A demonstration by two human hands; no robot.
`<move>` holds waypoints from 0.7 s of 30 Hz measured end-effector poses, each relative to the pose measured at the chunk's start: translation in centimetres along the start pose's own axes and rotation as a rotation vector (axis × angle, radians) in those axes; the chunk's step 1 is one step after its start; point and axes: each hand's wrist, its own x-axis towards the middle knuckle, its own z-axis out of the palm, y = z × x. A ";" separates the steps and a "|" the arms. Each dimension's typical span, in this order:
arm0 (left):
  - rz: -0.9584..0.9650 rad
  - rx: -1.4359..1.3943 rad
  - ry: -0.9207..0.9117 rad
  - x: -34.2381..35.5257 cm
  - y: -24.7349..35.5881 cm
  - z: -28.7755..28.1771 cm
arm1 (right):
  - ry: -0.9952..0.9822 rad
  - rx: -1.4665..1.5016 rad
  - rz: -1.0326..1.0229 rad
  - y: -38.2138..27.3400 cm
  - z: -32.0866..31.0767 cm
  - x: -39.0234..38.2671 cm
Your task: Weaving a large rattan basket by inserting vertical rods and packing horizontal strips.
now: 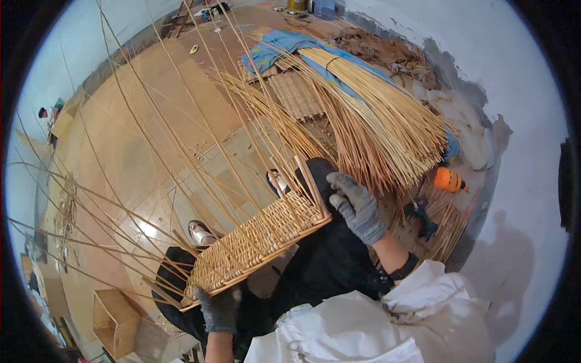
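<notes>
A half-woven wicker basket lies slantwise across my dark-trousered knees. Long bare willow-like stakes rise from its sides and fan out to the far left. At its near left corner, my left hand in a grey glove grips the rim, thumb on the edge; the fingertips are partly hidden. My right hand, gloved in grey too, is held beside the basket's right end, above my right knee. Its fingers are bent but apart, with nothing seen in them. Short thick corner sticks stand up at that end.
A large bundle of peeled rods lies on blue cloth at far right. Near it are a woven panel, an orange rounded thing and a dark drill-like tool. A hexagonal wooden box stands at lower left. White wall at right.
</notes>
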 end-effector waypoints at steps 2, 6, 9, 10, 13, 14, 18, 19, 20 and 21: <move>-0.217 0.710 -0.333 -2.5 -0.1 2.5 | -0.023 0.048 0.019 0.6 0.2 1.5; 0.575 1.820 -1.088 -3.1 -4.1 12.1 | -0.205 0.140 0.109 2.2 0.9 5.2; 1.266 2.083 -1.035 -0.1 -11.0 16.7 | -0.233 0.157 0.101 4.9 2.5 5.7; 1.268 2.100 -1.044 0.7 -12.2 16.8 | -0.209 0.088 0.075 5.1 3.3 5.9; 1.304 2.230 -1.114 2.8 -14.6 16.7 | -0.206 0.003 0.131 4.8 3.1 5.8; 1.249 2.220 -1.123 3.0 -15.0 16.1 | -0.277 -0.140 0.100 4.1 2.6 5.9; 1.224 2.077 -1.112 2.4 -16.0 17.3 | -0.279 -0.177 0.173 4.5 1.6 6.3; 1.160 2.030 -1.045 2.4 -16.5 17.9 | -0.316 -0.188 0.256 4.7 0.6 6.8; 1.109 2.069 -1.082 2.5 -16.9 18.5 | -0.352 -0.199 0.337 4.8 -0.1 7.0; 1.102 2.082 -1.057 2.9 -17.0 17.8 | -0.369 -0.190 0.327 5.1 0.3 6.4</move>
